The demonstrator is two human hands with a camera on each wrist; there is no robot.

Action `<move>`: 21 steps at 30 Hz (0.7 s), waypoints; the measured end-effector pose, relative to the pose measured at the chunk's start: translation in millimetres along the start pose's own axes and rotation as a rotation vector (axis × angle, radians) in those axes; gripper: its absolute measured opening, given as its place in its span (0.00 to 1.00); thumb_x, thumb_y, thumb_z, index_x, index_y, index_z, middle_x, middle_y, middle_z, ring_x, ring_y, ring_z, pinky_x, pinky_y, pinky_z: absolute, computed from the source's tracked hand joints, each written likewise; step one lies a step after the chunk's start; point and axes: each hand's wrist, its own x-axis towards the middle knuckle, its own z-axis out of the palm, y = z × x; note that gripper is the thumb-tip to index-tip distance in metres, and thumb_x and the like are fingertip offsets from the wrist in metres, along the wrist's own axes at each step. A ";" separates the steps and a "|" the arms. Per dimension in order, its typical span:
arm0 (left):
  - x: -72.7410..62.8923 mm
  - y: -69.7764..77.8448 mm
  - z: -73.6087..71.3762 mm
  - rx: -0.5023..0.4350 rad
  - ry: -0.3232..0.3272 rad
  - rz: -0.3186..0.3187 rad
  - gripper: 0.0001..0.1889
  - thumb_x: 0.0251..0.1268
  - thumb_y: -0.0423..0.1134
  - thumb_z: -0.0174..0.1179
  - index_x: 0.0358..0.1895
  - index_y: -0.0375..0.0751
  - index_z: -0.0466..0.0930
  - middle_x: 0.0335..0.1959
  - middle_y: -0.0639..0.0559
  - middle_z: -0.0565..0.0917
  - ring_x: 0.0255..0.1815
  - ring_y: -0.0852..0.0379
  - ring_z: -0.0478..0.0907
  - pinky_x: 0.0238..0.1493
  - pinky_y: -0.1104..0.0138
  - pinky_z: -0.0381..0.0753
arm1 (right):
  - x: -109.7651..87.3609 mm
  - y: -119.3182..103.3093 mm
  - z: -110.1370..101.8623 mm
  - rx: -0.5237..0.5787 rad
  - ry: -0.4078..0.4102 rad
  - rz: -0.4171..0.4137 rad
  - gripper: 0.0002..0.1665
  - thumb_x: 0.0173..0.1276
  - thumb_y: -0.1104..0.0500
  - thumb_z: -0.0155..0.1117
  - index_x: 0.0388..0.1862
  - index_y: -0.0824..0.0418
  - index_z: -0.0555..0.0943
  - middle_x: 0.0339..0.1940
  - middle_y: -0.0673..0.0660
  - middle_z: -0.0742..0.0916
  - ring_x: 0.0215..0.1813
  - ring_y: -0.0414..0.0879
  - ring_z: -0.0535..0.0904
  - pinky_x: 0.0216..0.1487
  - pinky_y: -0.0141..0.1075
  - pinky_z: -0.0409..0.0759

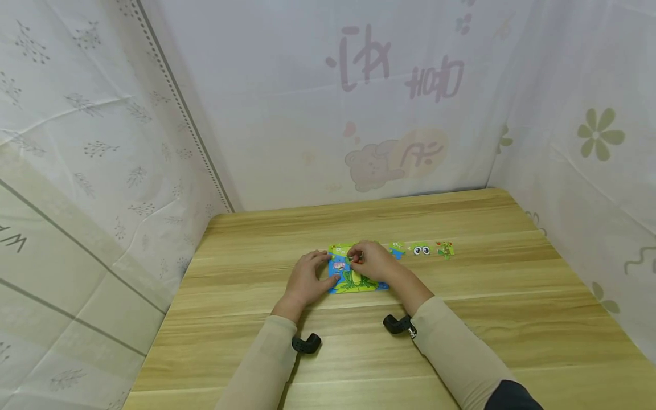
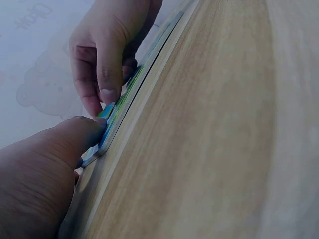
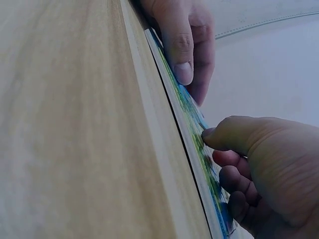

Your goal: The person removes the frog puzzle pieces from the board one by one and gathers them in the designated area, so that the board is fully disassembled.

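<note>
A frog jigsaw puzzle board [image 1: 355,285] in green, yellow and blue lies flat on the wooden table. My left hand [image 1: 306,280] rests at its left side, thumb on the lower left part and the other fingers near the upper left edge. Over the board's upper middle, my right hand [image 1: 376,262] pinches a small puzzle piece between thumb and fingertips. In the left wrist view, this blue and green puzzle piece [image 2: 106,110] shows under the right fingertips, close to the left thumb [image 2: 82,133]. The right fingers cover part of the frog picture.
Right of the board, loose pieces lie in a row: a blue and green piece [image 1: 397,250], one with frog eyes [image 1: 421,249], and one with red and brown details [image 1: 445,249]. Printed curtains [image 1: 287,114] surround the table's back and sides. Black wrist mounts [image 1: 307,344] sit on both sleeves.
</note>
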 end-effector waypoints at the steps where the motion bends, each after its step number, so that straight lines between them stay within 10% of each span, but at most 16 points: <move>1: 0.0 0.0 0.2 0.003 -0.001 -0.002 0.33 0.63 0.58 0.72 0.69 0.49 0.80 0.73 0.54 0.76 0.76 0.48 0.67 0.77 0.51 0.68 | 0.1 0.1 -0.1 0.001 0.001 0.001 0.11 0.72 0.57 0.71 0.51 0.54 0.87 0.37 0.44 0.83 0.37 0.40 0.79 0.42 0.36 0.83; 21: -1.1 1.8 -0.9 0.010 -0.006 -0.001 0.33 0.64 0.59 0.71 0.69 0.49 0.79 0.73 0.54 0.75 0.76 0.47 0.67 0.77 0.49 0.68 | -13.2 0.4 -21.2 0.162 -0.013 0.070 0.12 0.70 0.57 0.72 0.51 0.55 0.85 0.39 0.48 0.84 0.20 0.43 0.77 0.16 0.35 0.80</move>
